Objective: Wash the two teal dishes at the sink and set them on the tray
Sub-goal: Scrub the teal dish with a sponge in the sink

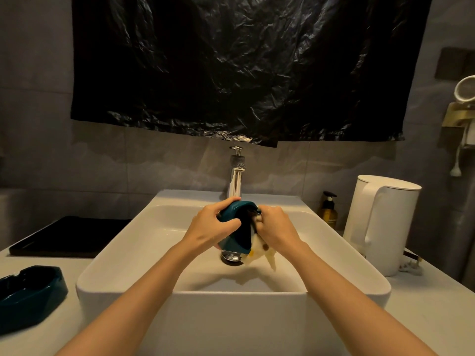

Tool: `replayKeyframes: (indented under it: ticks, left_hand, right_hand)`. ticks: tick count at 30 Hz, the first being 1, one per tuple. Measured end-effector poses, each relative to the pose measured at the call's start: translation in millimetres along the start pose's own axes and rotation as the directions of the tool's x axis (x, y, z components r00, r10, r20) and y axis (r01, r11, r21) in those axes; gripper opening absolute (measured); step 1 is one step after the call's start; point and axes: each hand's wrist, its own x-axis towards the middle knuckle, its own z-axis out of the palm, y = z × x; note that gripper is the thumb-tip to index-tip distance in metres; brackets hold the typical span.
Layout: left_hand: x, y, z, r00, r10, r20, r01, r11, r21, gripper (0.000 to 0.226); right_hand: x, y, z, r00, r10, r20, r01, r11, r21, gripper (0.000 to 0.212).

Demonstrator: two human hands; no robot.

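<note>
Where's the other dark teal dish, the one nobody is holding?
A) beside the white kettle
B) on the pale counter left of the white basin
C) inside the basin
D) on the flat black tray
B: the free teal dish lies on the pale counter left of the white basin, nearer the camera than the black tray.

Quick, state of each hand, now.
Left hand: closed, gripping the teal dish above the sink.
Right hand: closed, holding a pale cloth against that dish.
</note>
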Motion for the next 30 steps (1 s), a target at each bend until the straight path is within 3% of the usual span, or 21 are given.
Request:
replayKeyframes:
  ticks: [3, 5, 8, 10, 15, 19, 22, 25, 28, 30]
  left_hand:
    - [1.0, -0.9, -1.1, 1.0, -0.009, -0.02, 0.009, 1.0, -0.007, 0.051]
    - [0.5, -0.9, -3.1, 0.999, -0.038, -0.039, 0.037, 0.999, -0.025, 0.058]
    - [0.5, 1.0, -6.7, 0.993, -0.069, -0.096, 0.065, 0.997, -0.037, 0.064]
    - [0.5, 2.3, -7.4, 0.992, -0.074, -0.105, 0.07, 0.997, -0.043, 0.064]
    - [-1.3, 2.3, -5.7, 0.996, -0.062, -0.057, 0.061, 0.998, -0.016, 0.064]
    - [-1.9, 2.0, -0.1, 0.999, -0.031, -0.023, 0.032, 0.999, 0.03, 0.059]
    - [0.2, 0.2, 0.8, 1.0, -0.029, -0.009, 0.029, 0.999, 0.034, 0.053]
    - [-0.8, 0.5, -1.3, 1.0, -0.022, -0.012, 0.022, 0.998, 0.062, 0.055]
    - [-2.0, 0.9, -2.8, 0.999, -0.027, -0.023, 0.028, 0.997, 0.067, 0.064]
    - [-1.7, -0.6, -2.0, 1.0, -0.024, -0.012, 0.024, 0.997, 0.072, 0.064]
  right_hand:
    - [-0.4, -1.1, 1.2, 1.0, 0.006, 0.018, -0.007, 0.999, 0.038, 0.022]
    - [-0.9, -3.5, 3.9, 0.994, 0.028, 0.109, -0.044, 0.987, 0.152, 0.021]
    - [-0.8, -11.2, 2.8, 0.961, 0.054, 0.27, -0.171, 0.886, 0.431, 0.03]
    - [-1.2, -15.4, -2.3, 0.938, 0.081, 0.336, -0.249, 0.833, 0.494, 0.032]
    - [-0.6, -6.8, 0.1, 0.901, 0.138, 0.412, -0.304, 0.878, 0.37, 0.033]
    - [-1.9, -7.3, 2.8, 0.956, 0.193, 0.22, -0.251, 0.928, 0.274, 0.018]
    - [-5.2, -8.0, -2.5, 0.989, 0.123, 0.081, -0.134, 0.98, 0.145, 0.009]
    - [-5.0, -8.9, -1.8, 0.986, 0.069, 0.15, -0.097, 0.976, 0.193, 0.006]
    - [-2.9, -10.0, 0.9, 0.949, 0.122, 0.292, -0.217, 0.922, 0.32, 0.026]
    - [-1.9, -7.6, 2.7, 0.949, 0.144, 0.28, -0.231, 0.922, 0.309, 0.025]
